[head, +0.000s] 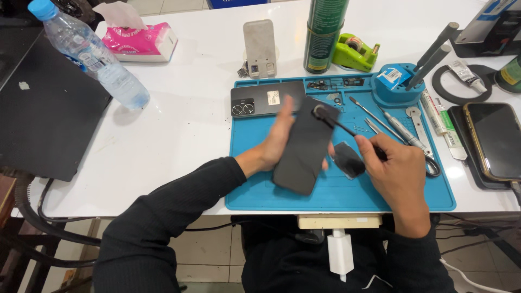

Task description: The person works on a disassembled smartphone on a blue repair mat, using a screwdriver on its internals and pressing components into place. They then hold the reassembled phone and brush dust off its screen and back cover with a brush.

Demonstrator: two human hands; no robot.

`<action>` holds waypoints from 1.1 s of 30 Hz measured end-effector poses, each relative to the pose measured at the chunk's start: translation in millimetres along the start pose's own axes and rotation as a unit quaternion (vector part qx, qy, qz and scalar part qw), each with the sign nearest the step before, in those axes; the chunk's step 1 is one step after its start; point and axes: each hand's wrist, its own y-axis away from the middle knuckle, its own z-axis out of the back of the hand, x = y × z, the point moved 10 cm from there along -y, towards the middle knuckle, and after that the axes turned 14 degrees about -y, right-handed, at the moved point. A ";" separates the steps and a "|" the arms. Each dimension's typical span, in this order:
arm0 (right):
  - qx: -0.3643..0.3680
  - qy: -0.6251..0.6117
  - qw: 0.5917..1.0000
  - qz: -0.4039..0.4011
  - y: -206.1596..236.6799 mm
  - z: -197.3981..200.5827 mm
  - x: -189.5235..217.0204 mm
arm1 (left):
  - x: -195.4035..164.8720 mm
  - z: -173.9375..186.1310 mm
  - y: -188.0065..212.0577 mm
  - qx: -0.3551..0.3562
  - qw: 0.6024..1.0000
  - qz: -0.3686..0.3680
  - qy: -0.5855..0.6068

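My left hand holds a dark phone tilted above the blue work mat. Gripped in my right hand is a thin black brush, its bristle head resting on the phone's upper end. A small dark glass piece lies on the mat between my hands. A second black phone, camera side up, lies on the mat behind my left hand.
Tweezers and screwdrivers lie on the mat's right side, by a blue tool holder. Behind stand a green spray can, green tape dispenser, grey stand, pink tissue pack and water bottle. Another phone lies far right.
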 end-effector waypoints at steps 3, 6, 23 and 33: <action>0.052 -0.033 0.998 -0.014 2.6 -11.2 -0.2 | -0.5 -3.7 1.9 0.015 1.000 0.012 0.012; 0.116 -0.050 0.990 0.054 6.2 -23.0 15.7 | -10.2 14.1 -0.1 -0.062 0.995 -0.009 0.081; 0.124 -0.017 0.991 0.044 6.5 -20.8 10.5 | -20.5 22.6 5.4 -0.092 0.993 -0.060 0.031; 0.157 -0.074 0.985 0.013 10.4 -19.9 2.8 | -33.0 36.4 10.4 -0.122 0.983 -0.116 0.066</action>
